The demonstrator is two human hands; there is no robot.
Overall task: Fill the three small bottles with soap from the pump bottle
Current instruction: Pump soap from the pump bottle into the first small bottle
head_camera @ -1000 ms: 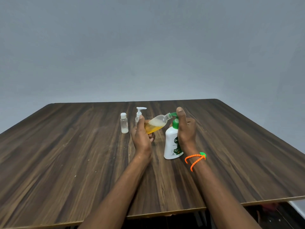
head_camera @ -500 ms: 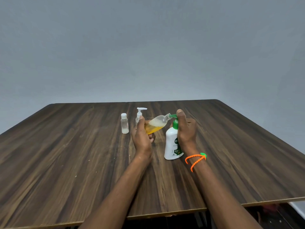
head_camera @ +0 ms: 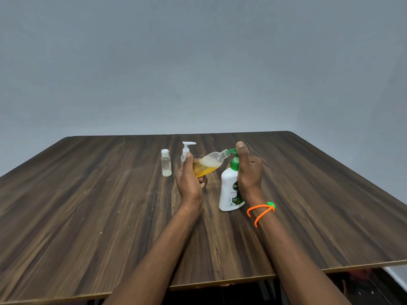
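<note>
A: How much room is there on the table (head_camera: 88, 216)?

B: Plenty. The bottles stand in the middle toward the far side, well away from every edge, and bare wood runs wide to the left and right. The near edge lies under both forearms.

A: And the hands?

B: The left hand (head_camera: 189, 183) grips a small clear bottle (head_camera: 209, 165), tilted with its open neck up against the green spout of the pump bottle (head_camera: 230, 192). The right hand (head_camera: 248, 172) is wrapped around the pump bottle from behind, thumb pressed on top of the pump head. An orange bead bracelet (head_camera: 261, 211) sits on that wrist.

A: What's inside?

B: The tilted bottle holds amber soap, roughly half full, with pale foam above. The white pump bottle is opaque; I cannot tell its level.

A: The others?

B: A capped bottle (head_camera: 166, 164) stands left, with a little whitish liquid at its bottom. A small pump-top bottle (head_camera: 186, 150) stands just behind the left hand, contents unclear.
</note>
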